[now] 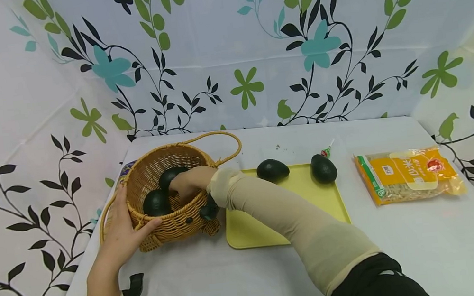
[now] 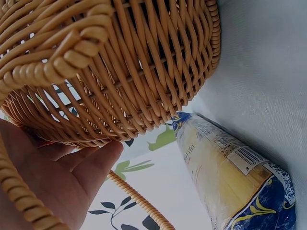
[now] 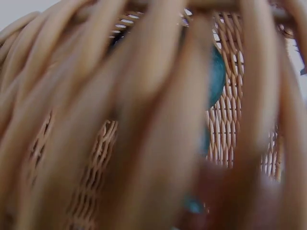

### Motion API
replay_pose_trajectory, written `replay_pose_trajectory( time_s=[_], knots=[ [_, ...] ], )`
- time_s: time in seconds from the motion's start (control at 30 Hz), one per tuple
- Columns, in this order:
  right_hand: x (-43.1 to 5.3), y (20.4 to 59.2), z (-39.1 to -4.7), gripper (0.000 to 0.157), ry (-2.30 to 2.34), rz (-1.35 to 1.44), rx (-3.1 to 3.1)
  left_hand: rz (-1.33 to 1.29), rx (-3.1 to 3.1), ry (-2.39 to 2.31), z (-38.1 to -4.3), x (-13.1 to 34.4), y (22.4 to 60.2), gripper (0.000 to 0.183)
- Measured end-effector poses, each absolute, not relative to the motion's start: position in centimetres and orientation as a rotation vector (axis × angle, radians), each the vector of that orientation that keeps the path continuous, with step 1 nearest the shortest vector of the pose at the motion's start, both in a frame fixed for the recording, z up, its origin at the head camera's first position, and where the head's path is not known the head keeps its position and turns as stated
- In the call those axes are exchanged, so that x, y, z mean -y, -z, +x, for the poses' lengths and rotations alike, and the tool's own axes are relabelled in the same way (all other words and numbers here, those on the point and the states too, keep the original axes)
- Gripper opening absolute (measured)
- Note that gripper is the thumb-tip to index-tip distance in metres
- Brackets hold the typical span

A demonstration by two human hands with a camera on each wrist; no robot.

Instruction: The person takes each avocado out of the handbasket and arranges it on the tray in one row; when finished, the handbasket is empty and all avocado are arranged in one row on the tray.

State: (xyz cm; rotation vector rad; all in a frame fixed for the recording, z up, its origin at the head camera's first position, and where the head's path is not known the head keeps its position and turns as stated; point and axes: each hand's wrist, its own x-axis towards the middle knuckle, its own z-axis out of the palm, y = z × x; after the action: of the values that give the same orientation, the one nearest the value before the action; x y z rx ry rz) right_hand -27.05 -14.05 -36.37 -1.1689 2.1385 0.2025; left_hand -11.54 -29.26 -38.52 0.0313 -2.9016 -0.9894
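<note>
A wicker basket (image 1: 175, 223) stands at the left of the table, its mouth tilted toward me. Two dark green avocados (image 1: 156, 203) show inside it. My left hand (image 1: 118, 231) holds the basket's left side, thumb along the near rim; in the left wrist view its fingers (image 2: 98, 165) touch the outer weave. Reaching over the near right rim, my right hand (image 1: 191, 183) is down in the basket beside the avocados. Its fingertips are hidden, and I cannot tell whether they grip an avocado. Blurred wicker covers most of the right wrist view, with a blue-green avocado (image 3: 217, 76) behind it.
A yellow tray (image 1: 253, 232) lies under my right forearm, with one avocado (image 1: 272, 170) and another avocado (image 1: 323, 168) at its far edge. Behind that is a small wrapped lollipop (image 1: 327, 150). An orange grain bag (image 1: 411, 174) lies right; a blue-ended package (image 2: 230, 177) sits beside the basket.
</note>
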Motion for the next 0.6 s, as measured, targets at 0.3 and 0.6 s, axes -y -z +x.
replay_pose_trajectory(
  time_s=[0.3, 0.6],
  knots=[
    [19.0, 31.9, -25.9, 0.051, -0.255, -1.314, -2.25, 0.029, 2.898, 1.016, -11.6, 29.4, 38.4, 0.112],
    [20.1, 33.8, -27.2, 0.049, -0.274, -1.286, -2.245, 0.04, 2.925, 0.99, -11.2, 29.4, 38.2, 0.111]
  ],
)
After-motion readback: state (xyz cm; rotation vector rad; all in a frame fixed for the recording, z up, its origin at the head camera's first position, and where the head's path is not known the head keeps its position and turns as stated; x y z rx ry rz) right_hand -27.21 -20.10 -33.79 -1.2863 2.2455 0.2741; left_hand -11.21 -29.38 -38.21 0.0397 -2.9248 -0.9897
